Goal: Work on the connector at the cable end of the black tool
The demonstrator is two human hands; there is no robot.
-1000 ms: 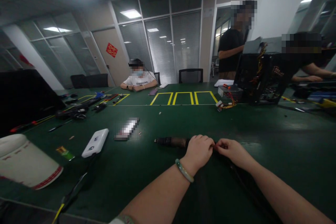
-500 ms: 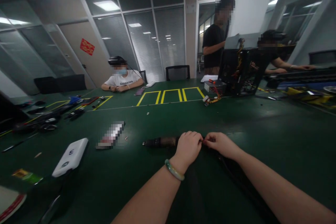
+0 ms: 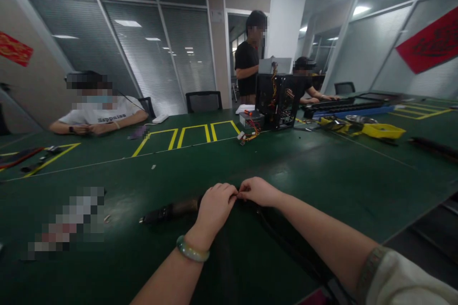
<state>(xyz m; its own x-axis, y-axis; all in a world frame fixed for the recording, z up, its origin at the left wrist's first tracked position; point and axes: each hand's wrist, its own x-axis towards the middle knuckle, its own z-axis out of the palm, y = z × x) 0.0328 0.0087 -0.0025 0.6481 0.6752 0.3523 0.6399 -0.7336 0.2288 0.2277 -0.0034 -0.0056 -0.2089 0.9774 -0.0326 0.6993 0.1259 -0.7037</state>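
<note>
A dark, rod-shaped tool [image 3: 181,208] with a silver tip at its left end and a brownish middle lies along the green table; its exact kind is unclear. My left hand [image 3: 216,207], with a jade-coloured bangle at the wrist, is closed over its right part and hides it. Against those fingertips, my right hand [image 3: 259,192] is in a pinch; what lies between its fingers is too small and hidden to make out. A long black strap or cable [image 3: 282,243] runs from beneath my right hand toward the table's near edge.
A pixelated flat item [image 3: 67,224] lies left on the table [image 3: 143,267]. Beyond are yellow tape outlines, a black computer case [image 3: 277,100], a power supply with wires [image 3: 252,119] and a yellow tray [image 3: 384,131]. Three people are across the table, one standing.
The view has turned to the right, so the scene shifts left and more of the table's right side shows. Both hands keep the same hold, fingertips together at the tool's right end.
</note>
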